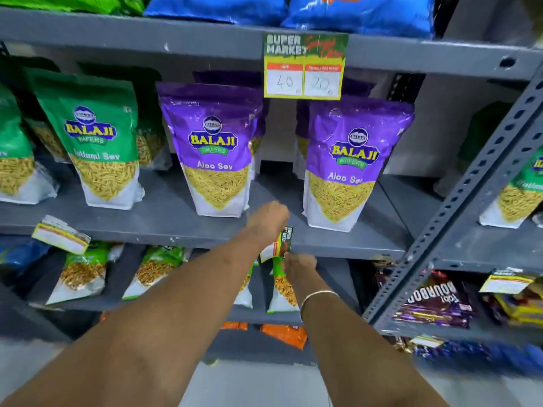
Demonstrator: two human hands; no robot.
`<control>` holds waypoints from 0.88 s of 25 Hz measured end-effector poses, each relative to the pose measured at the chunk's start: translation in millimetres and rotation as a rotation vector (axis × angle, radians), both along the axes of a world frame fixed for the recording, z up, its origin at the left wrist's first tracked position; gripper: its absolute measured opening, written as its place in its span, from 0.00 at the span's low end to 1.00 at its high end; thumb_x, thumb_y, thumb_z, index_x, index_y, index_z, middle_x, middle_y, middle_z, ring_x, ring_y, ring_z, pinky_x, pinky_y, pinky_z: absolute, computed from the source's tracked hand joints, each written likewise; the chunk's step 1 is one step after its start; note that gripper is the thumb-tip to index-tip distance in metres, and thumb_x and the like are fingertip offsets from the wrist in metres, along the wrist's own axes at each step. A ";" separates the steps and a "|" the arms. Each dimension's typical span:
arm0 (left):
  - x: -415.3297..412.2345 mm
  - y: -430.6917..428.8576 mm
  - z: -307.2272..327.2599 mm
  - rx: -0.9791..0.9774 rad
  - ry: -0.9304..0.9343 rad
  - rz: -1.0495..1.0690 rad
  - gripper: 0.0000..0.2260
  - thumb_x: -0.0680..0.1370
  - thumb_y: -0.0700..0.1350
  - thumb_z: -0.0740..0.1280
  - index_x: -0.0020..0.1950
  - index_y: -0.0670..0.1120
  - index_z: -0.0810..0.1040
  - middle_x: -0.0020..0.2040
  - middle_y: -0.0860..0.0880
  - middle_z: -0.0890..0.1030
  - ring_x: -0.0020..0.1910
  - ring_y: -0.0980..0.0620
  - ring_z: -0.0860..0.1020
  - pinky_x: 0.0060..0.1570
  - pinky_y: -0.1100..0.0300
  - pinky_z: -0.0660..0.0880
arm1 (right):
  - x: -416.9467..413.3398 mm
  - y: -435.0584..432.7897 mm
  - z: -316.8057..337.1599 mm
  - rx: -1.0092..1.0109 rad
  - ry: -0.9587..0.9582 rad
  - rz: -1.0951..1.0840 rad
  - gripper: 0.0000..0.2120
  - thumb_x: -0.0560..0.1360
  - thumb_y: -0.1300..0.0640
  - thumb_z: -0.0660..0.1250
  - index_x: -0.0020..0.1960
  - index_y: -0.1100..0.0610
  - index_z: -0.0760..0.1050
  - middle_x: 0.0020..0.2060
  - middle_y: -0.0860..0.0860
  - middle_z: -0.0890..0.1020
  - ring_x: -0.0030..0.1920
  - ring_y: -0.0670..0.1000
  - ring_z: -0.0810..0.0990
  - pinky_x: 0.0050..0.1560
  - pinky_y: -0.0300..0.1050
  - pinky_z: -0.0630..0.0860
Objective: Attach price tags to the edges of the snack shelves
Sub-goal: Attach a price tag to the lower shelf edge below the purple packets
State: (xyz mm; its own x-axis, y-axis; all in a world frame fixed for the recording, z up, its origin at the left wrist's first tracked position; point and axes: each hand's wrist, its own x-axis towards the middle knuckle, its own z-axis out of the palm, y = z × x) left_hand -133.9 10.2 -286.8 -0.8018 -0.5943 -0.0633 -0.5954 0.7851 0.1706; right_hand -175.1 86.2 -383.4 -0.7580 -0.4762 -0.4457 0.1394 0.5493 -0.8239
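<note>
A small price tag (279, 245), green, yellow and white, is held against the front edge of the middle grey shelf (176, 235). My left hand (269, 220) grips the tag's top from above, at the shelf edge. My right hand (298, 265) pinches the tag's lower edge from below. Another price tag (304, 66) marked 40 and 20 hangs from the upper shelf edge (132, 36). A tilted tag (60, 235) sits on the middle shelf edge at the left. One more tag (507, 280) hangs on the right-hand rack.
Purple Aloo Sev bags (216, 151) and green Ratlami Sev bags (97, 136) stand on the middle shelf. Blue bags (358, 13) sit above, and green snack bags (82, 271) below. A perforated grey upright (470, 192) divides the racks; biscuit packs (437, 301) lie to its right.
</note>
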 end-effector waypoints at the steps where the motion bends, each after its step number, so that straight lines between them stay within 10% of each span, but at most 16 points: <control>1: 0.2 -0.8 -1.2 0.000 0.005 0.012 0.13 0.76 0.31 0.60 0.56 0.34 0.80 0.56 0.34 0.81 0.57 0.36 0.79 0.54 0.48 0.77 | 1.0 -3.2 4.8 0.036 -0.095 0.058 0.16 0.82 0.63 0.55 0.69 0.62 0.64 0.66 0.56 0.74 0.66 0.53 0.74 0.65 0.45 0.73; 4: 9.7 -8.3 -8.0 0.021 0.061 0.071 0.14 0.75 0.31 0.59 0.55 0.34 0.81 0.56 0.34 0.82 0.57 0.36 0.79 0.57 0.48 0.76 | 6.6 3.2 1.8 0.103 0.120 0.158 0.14 0.82 0.63 0.54 0.66 0.64 0.69 0.64 0.62 0.76 0.66 0.57 0.75 0.64 0.49 0.74; 8: 41.0 -19.2 -23.1 0.093 0.135 0.194 0.13 0.76 0.33 0.61 0.56 0.36 0.81 0.57 0.37 0.82 0.59 0.38 0.78 0.58 0.50 0.75 | 9.4 13.9 18.2 -0.106 0.193 -0.227 0.11 0.75 0.68 0.64 0.37 0.64 0.83 0.38 0.61 0.87 0.41 0.55 0.86 0.44 0.46 0.81; 22: 39.8 -8.4 -62.8 0.157 0.100 0.250 0.10 0.76 0.31 0.59 0.52 0.32 0.79 0.54 0.33 0.82 0.54 0.34 0.79 0.54 0.46 0.77 | -10.3 10.1 22.4 0.095 0.533 -0.004 0.07 0.77 0.63 0.64 0.47 0.65 0.80 0.47 0.61 0.84 0.44 0.60 0.81 0.39 0.45 0.71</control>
